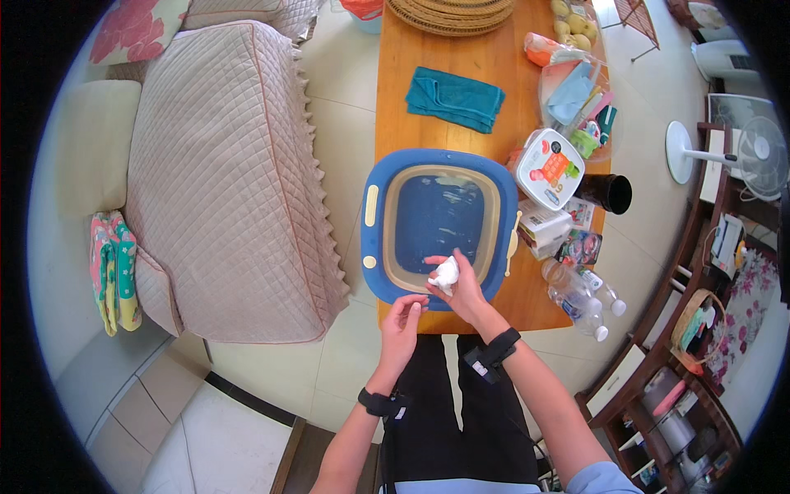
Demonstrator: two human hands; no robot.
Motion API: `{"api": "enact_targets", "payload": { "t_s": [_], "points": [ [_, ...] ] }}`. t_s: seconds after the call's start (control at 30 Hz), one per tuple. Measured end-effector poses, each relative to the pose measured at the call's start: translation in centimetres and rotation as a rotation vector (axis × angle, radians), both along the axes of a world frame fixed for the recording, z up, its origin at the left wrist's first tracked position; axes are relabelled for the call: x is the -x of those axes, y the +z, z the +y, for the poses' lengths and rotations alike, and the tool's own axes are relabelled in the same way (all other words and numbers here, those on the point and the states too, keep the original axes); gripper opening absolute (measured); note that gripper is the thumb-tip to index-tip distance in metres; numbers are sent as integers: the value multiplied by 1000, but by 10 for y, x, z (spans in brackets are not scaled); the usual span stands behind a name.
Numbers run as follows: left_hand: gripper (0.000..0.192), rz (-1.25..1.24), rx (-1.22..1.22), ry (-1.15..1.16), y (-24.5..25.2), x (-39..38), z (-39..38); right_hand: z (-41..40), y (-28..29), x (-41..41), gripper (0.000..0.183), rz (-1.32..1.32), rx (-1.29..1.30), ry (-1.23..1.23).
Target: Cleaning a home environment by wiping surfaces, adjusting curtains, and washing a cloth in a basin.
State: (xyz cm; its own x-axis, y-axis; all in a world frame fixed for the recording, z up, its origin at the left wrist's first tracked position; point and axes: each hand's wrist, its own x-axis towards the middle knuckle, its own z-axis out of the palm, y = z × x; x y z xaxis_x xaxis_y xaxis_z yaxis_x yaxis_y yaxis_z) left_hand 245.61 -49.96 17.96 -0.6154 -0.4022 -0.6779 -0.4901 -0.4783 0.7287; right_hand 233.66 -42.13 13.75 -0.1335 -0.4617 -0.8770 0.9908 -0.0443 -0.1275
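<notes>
A blue-and-beige plastic basin stands on the wooden table before me, with clear water inside. Over its near side, my right hand holds a small crumpled white wad, either cloth or tissue. My left hand is just left of it by the near rim, its fingers loosely curled and no object visible in them. Black straps with small devices circle both wrists. Beyond the basin lies a folded teal cloth.
Along the right side of the table are a white-lidded food container, a soft white pack, a dark cup and plastic bottles. Woven mats are stacked at the far end. A quilt-covered sofa stands left.
</notes>
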Motion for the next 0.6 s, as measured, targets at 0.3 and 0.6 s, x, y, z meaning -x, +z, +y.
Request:
{"api": "enact_targets", "payload": {
  "t_s": [0.3, 0.6],
  "points": [
    [19, 50, 9, 3, -1, -2, 7, 0, -3, -3, 38, -117, 19, -214],
    [19, -2, 28, 28, 0, -8, 2, 8, -14, -3, 32, -77, 11, -206]
  ]
}}
